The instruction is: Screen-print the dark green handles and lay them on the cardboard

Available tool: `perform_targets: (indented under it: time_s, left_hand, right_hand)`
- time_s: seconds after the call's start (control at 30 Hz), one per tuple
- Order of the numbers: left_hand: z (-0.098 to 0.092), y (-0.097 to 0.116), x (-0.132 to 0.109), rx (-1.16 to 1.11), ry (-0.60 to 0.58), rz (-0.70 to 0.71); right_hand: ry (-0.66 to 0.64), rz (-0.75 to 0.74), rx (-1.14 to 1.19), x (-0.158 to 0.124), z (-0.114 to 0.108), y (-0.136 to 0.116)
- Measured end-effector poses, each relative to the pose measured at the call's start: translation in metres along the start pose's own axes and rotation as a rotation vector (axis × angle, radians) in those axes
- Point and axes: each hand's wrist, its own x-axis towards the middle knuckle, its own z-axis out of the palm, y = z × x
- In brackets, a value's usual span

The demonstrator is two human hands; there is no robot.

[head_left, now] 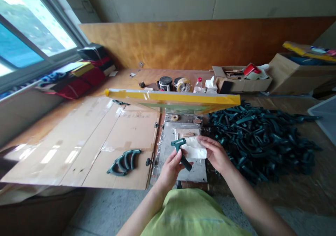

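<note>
My left hand (170, 167) grasps the dark green handle (179, 144) by its stem (186, 164), presumably so the white marking (179, 142) faces up uncovered; my right hand (216, 152) pinches a white sheet (195, 150) at the handle's three o'clock. Over the metal plate (168, 134), the handle looks T-shaped, stem slanting toward five o'clock.

One held green piece (179, 144), one held sheet (195, 150), one bottle (198, 85) and two cardboard boxes (245, 85) show.

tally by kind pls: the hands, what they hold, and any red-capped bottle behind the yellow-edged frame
Left hand plus right hand: 2
Dark green handle, in the left: 1
White sheet, in the right: 1
Red-capped bottle: 1
Total: 5
</note>
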Motion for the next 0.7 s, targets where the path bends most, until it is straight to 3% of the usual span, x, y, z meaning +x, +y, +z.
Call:
perform_targets:
  time_s: [0.1,0.2,0.43,0.53,0.63,0.7]
  left_hand:
    - [-0.007,0.002,-0.003,-0.039,0.024,0.026]
    - [-0.015,0.005,-0.005,-0.051,0.042,0.056]
    - [-0.028,0.011,-0.012,-0.016,0.013,0.062]
    - [-0.031,0.013,-0.013,-0.007,0.039,0.071]
    - [-0.033,0.013,-0.013,0.000,0.049,0.096]
    - [-0.033,0.013,-0.013,0.010,0.039,0.109]
  right_hand:
    - [-0.093,0.086,0.006,-0.009,0.007,0.010]
    - [-0.104,0.120,-0.012,-0.014,0.008,0.016]
    - [0.108,0.013,-0.232,-0.005,0.014,0.028]
    - [0.189,-0.127,-0.429,0.001,0.012,0.032]
    - [0.308,-0.426,-0.587,-0.002,0.013,0.030]
    - [0.297,-0.590,-0.668,-0.008,0.017,0.026]
